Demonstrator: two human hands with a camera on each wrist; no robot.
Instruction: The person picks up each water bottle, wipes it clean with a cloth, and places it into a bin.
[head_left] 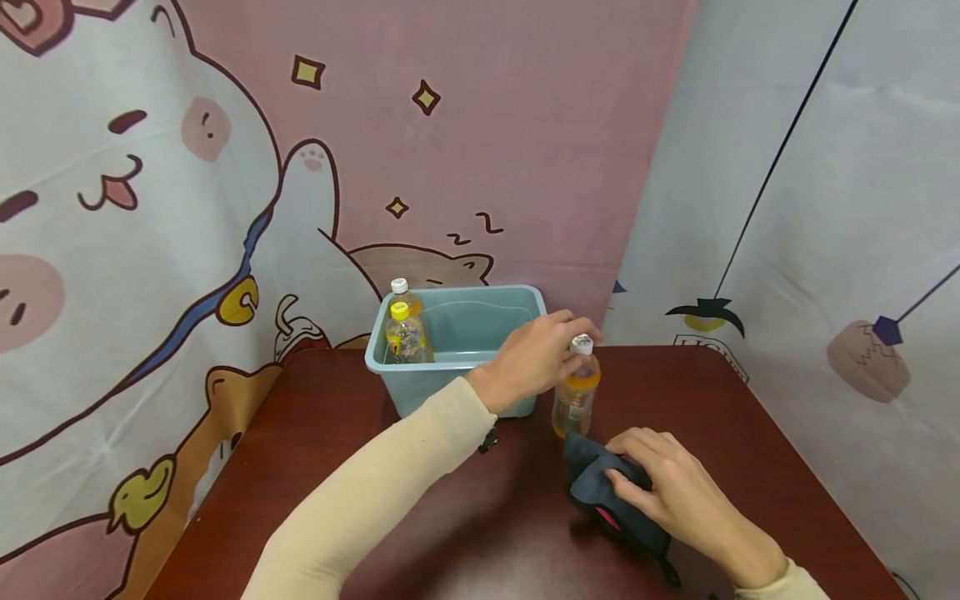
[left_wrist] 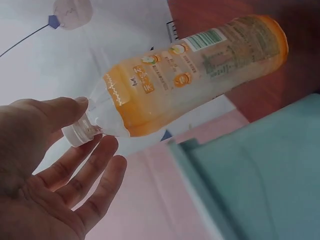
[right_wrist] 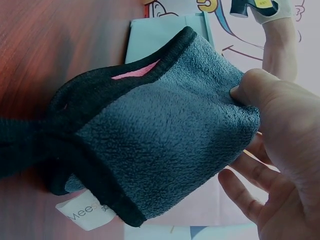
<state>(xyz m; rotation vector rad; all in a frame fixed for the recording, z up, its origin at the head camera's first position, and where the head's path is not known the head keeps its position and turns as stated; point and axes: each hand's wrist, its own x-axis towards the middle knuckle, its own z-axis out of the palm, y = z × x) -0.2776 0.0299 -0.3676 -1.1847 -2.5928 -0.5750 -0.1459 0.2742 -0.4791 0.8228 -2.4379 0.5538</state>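
My left hand pinches the neck of a clear plastic bottle just below its white cap. The bottle has an orange-edged printed label and stands beside the right end of a pale teal bin. Whether its base touches the table cannot be made out. In my right hand is a folded dark blue-grey cloth, gripped between thumb and fingers. Black trim edges the cloth, a sliver of pink shows in its fold, and a white tag hangs from it.
Inside the bin's left end stand two bottles, one with a yellow cap and one with a white cap. The dark red-brown table reaches back to a printed cartoon curtain.
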